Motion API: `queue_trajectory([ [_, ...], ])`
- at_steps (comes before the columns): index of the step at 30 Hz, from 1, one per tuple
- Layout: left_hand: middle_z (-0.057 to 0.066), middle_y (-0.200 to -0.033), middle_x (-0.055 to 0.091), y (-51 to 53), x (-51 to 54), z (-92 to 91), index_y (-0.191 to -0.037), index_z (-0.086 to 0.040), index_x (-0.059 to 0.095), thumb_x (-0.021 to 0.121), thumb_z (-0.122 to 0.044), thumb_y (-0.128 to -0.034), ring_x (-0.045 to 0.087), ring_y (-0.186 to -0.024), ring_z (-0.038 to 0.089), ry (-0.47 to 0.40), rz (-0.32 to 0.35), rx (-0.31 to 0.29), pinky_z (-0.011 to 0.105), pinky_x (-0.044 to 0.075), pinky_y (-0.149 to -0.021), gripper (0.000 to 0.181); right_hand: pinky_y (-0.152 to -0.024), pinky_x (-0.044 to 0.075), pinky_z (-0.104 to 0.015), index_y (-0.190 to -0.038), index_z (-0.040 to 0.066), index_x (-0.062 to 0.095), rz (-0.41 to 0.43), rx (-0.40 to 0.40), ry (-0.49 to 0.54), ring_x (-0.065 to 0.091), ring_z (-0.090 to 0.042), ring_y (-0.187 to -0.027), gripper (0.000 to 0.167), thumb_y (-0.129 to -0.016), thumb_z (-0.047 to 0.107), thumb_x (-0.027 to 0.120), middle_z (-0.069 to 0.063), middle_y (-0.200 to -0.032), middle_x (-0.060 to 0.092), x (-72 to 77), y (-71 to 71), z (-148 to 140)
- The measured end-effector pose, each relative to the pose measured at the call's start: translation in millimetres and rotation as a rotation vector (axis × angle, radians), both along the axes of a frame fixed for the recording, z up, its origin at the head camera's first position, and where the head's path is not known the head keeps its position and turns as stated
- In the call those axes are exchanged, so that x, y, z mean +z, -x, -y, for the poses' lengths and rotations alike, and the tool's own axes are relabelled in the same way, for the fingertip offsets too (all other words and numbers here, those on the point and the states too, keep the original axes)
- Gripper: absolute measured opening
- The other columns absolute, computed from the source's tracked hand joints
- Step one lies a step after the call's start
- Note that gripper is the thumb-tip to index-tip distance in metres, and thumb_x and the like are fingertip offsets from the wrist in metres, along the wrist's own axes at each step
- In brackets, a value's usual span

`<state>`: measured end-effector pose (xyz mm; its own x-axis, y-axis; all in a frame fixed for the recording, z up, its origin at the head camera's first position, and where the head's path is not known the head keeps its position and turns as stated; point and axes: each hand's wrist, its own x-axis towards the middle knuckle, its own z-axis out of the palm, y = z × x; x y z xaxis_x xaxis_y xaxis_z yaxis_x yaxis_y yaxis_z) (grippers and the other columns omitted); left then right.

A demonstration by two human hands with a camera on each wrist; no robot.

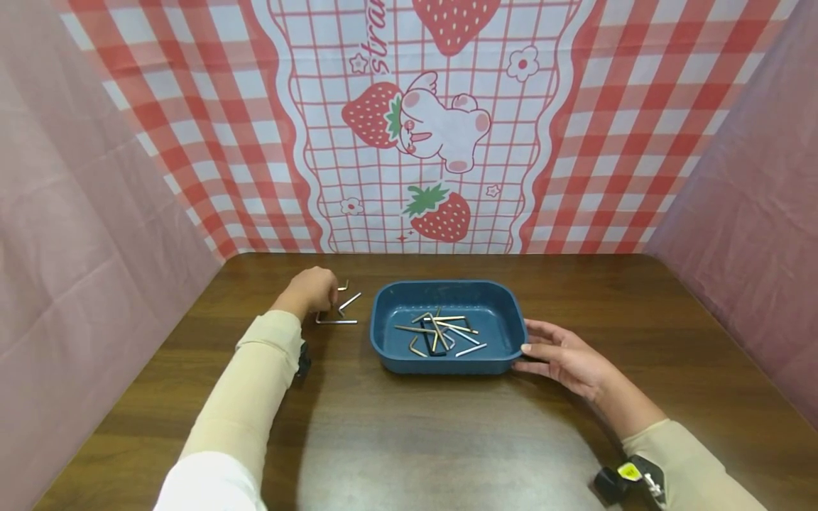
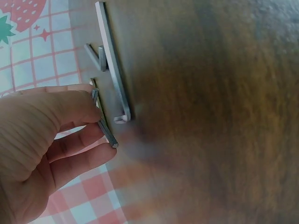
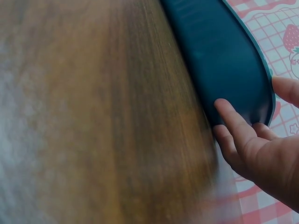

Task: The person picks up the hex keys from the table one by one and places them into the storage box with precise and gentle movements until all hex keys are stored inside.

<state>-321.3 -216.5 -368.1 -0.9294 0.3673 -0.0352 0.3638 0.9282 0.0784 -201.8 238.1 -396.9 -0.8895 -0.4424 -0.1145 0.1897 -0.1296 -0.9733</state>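
Note:
In the left wrist view, my left hand [image 2: 60, 121] pinches a small metal hex key [image 2: 109, 135] between thumb and fingers, just over the table. Close by lies a longer silver hex key [image 2: 111, 58], with another short hex key [image 2: 102, 58] beyond it. From the head view, the left hand [image 1: 314, 289] is left of the blue tray [image 1: 447, 365]. My right hand [image 1: 571, 360] holds the tray's right end, thumb at the rim and fingers against the outer wall. Several hex keys [image 1: 469, 336], silver, brass-coloured and black, lie jumbled in the tray.
A brown wooden table [image 1: 447, 433] carries everything. Left of the tray lie loose hex keys [image 1: 339, 322]. A red checked cloth with strawberries [image 1: 441, 216] hangs behind the table, and pink cloths [image 1: 754, 213] flank both sides.

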Motion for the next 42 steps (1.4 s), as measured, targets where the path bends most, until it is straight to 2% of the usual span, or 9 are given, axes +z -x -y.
queue_trajectory([
  [11,-0.002,-0.068,0.063,-1.7,11.8,-4.5,-0.060,-0.017,0.066,0.067,0.002,-0.0636,0.059,-0.067,0.020,-0.005,-0.041,-0.015,0.037,0.050,-0.060,0.019,-0.093,0.047,-0.049,-0.149,-0.011,0.011,0.004,-0.002,0.006,0.062,-0.027,-0.108,0.071,-0.095,-0.001,0.056,-0.022,-0.138,0.040,0.3,0.0,-0.4],
  [17,-0.001,-0.072,0.064,-4.4,21.5,-10.3,-0.060,-0.018,0.065,0.067,0.000,-0.0641,0.060,-0.069,0.021,0.027,-0.035,-0.036,0.038,0.051,-0.062,0.019,-0.092,0.048,-0.049,-0.149,-0.011,0.010,0.012,-0.002,0.006,0.062,-0.028,-0.107,0.073,-0.095,0.000,0.057,-0.027,-0.140,0.035,0.4,-1.1,0.2],
  [21,-0.003,-0.073,0.064,-6.9,29.5,-16.3,-0.061,-0.018,0.065,0.065,-0.001,-0.0658,0.059,-0.070,0.020,0.040,-0.042,-0.058,0.038,0.051,-0.063,0.018,-0.092,0.048,-0.048,-0.149,-0.011,0.010,0.007,-0.004,0.008,0.062,-0.028,-0.107,0.072,-0.094,-0.002,0.056,-0.026,-0.139,0.036,-0.5,-0.7,1.0],
  [28,-0.003,-0.072,0.064,-11.8,46.7,-31.6,-0.071,-0.013,0.071,0.064,0.002,-0.0689,0.060,-0.072,0.019,0.035,-0.061,-0.131,0.037,0.051,-0.064,0.017,-0.091,0.049,-0.047,-0.148,-0.011,0.009,0.002,-0.005,0.001,0.062,-0.027,-0.106,0.071,-0.095,-0.002,0.055,-0.032,-0.141,0.030,0.3,0.0,1.7],
  [34,-0.004,-0.071,0.062,-15.5,59.3,-46.6,-0.070,-0.014,0.069,0.062,0.003,-0.0706,0.056,-0.072,0.018,0.027,-0.081,-0.183,0.036,0.049,-0.060,0.018,-0.092,0.048,-0.048,-0.149,-0.011,0.009,0.008,-0.009,-0.006,0.063,-0.026,-0.105,0.071,-0.095,-0.001,0.055,-0.036,-0.144,0.024,1.6,-0.7,1.9],
  [42,-0.004,-0.070,0.063,-20.2,71.8,-69.8,-0.068,-0.016,0.068,0.061,0.003,-0.0709,0.058,-0.071,0.017,0.065,-0.116,-0.259,0.036,0.050,-0.064,0.020,-0.092,0.048,-0.048,-0.149,-0.010,0.009,0.020,-0.011,-0.007,0.063,-0.025,-0.105,0.071,-0.095,-0.001,0.054,-0.036,-0.145,0.022,1.8,-1.6,1.9],
])
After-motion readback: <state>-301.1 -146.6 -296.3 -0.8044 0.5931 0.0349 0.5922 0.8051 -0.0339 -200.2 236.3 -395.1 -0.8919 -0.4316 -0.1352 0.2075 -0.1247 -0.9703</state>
